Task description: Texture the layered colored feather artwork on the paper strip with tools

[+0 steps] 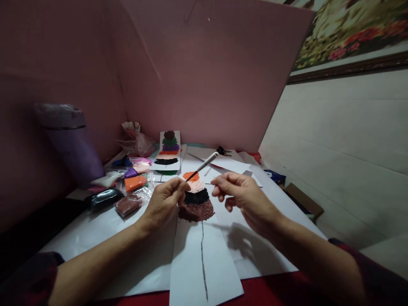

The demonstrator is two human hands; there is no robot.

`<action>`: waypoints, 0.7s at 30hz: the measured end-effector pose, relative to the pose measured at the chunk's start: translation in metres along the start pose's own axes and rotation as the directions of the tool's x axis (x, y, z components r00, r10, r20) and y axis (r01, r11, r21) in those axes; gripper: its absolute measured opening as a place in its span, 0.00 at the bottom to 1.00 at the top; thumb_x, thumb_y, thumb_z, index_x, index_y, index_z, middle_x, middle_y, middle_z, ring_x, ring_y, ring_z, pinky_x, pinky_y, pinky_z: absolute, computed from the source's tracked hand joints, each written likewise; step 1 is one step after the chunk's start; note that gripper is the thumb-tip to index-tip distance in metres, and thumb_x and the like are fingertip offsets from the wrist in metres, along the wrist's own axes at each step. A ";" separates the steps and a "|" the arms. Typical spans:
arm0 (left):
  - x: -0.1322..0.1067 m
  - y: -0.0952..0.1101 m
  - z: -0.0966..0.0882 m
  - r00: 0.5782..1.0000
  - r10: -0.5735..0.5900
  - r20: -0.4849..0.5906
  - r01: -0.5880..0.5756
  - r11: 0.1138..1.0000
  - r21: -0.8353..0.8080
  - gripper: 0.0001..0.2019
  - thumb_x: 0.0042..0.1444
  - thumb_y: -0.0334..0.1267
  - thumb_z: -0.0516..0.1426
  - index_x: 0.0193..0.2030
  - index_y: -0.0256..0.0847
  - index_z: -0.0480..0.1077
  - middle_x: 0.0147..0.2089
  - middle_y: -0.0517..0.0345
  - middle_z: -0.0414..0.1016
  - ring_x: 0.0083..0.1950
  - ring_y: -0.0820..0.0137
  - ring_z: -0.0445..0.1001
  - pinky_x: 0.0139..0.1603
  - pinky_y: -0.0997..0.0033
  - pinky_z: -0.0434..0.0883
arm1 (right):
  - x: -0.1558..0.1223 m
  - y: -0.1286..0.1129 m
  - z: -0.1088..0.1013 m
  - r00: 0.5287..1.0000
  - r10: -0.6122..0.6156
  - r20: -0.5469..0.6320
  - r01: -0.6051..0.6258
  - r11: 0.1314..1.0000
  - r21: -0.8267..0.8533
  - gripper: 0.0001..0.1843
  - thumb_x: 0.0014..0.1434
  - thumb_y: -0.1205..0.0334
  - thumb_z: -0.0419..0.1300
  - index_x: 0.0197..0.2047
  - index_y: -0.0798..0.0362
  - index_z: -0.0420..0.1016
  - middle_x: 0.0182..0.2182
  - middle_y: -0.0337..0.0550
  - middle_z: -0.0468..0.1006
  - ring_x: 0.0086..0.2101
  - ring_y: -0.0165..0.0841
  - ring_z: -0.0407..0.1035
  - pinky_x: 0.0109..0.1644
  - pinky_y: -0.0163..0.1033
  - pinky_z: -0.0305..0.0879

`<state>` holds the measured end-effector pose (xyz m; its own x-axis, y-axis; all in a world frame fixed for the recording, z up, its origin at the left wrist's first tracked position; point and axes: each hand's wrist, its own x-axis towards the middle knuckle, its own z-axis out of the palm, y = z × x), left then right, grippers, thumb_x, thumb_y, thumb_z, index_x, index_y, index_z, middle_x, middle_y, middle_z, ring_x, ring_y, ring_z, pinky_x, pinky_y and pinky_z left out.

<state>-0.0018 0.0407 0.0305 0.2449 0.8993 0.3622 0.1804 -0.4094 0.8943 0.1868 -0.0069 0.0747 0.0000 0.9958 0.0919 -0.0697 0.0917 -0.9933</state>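
My left hand (167,197) pinches the dark, thin end of a slim clay tool (208,160), whose pale ribbed handle slants up to the right. To its right, my right hand (237,191) hovers with thumb and forefinger pressed together and the other fingers loosely curled. Whatever it may hold is too small to make out. Below and between both hands lies a long white card (205,255) with a black line drawn down it. Textured clay bands cover its upper part: orange (190,175), pale pink, black (196,196) and brown (197,210).
A second card with coloured clay bands (168,148) leans at the back. Bagged clay packets, including orange (135,183), black (105,198) and brown (128,205), lie left. A purple bottle (75,148) stands behind them. Scissors (223,151) rest on paper near the pink board (204,76).
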 end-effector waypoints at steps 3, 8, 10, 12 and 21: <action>0.002 -0.001 -0.001 1.000 -0.021 -0.011 0.020 0.999 -0.025 0.17 0.55 0.50 0.53 0.28 0.37 0.69 0.17 0.65 0.61 0.21 0.75 0.59 0.25 0.75 0.58 | -0.001 -0.037 0.000 0.997 -0.018 -0.078 0.024 0.998 0.065 0.10 0.56 0.58 0.65 0.30 0.57 0.77 0.23 0.40 0.77 0.22 0.25 0.64 0.20 0.29 0.54; 0.002 -0.002 -0.002 0.998 -0.060 -0.011 0.059 0.997 -0.045 0.18 0.53 0.52 0.53 0.27 0.38 0.68 0.16 0.66 0.59 0.20 0.76 0.57 0.23 0.75 0.56 | 0.015 -0.041 0.006 0.962 0.022 -0.271 0.053 0.963 0.265 0.13 0.59 0.57 0.64 0.27 0.56 0.75 0.21 0.39 0.76 0.22 0.26 0.66 0.24 0.29 0.60; 0.002 -0.002 -0.002 0.998 -0.061 -0.015 0.060 0.998 -0.032 0.18 0.52 0.52 0.53 0.27 0.38 0.68 0.15 0.66 0.59 0.19 0.76 0.56 0.24 0.74 0.56 | 0.023 -0.017 0.006 0.951 0.102 -0.291 0.019 0.921 0.388 0.15 0.60 0.57 0.64 0.26 0.57 0.73 0.20 0.38 0.74 0.20 0.24 0.64 0.23 0.28 0.60; 0.002 -0.001 -0.002 0.998 -0.064 -0.024 0.063 0.998 -0.021 0.18 0.52 0.52 0.53 0.26 0.38 0.68 0.15 0.66 0.59 0.19 0.76 0.56 0.24 0.74 0.56 | 0.030 0.011 0.002 0.943 0.182 -0.279 -0.014 0.860 0.510 0.17 0.61 0.54 0.62 0.25 0.56 0.70 0.17 0.34 0.68 0.16 0.23 0.58 0.15 0.25 0.47; 0.000 -0.005 -0.002 0.991 -0.131 0.029 0.133 0.989 -0.062 0.17 0.52 0.53 0.54 0.26 0.39 0.67 0.14 0.67 0.58 0.17 0.76 0.56 0.20 0.76 0.54 | 0.030 0.048 -0.005 0.944 0.228 -0.238 -0.038 0.792 0.610 0.25 0.63 0.43 0.57 0.26 0.55 0.68 0.18 0.36 0.68 0.16 0.23 0.58 0.11 0.24 0.46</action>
<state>-0.0041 0.0434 0.0267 0.2470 0.9404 0.2339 0.1521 -0.2760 0.9491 0.1883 0.0272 0.0292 0.2213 0.9626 -0.1565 -0.6635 0.0310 -0.7475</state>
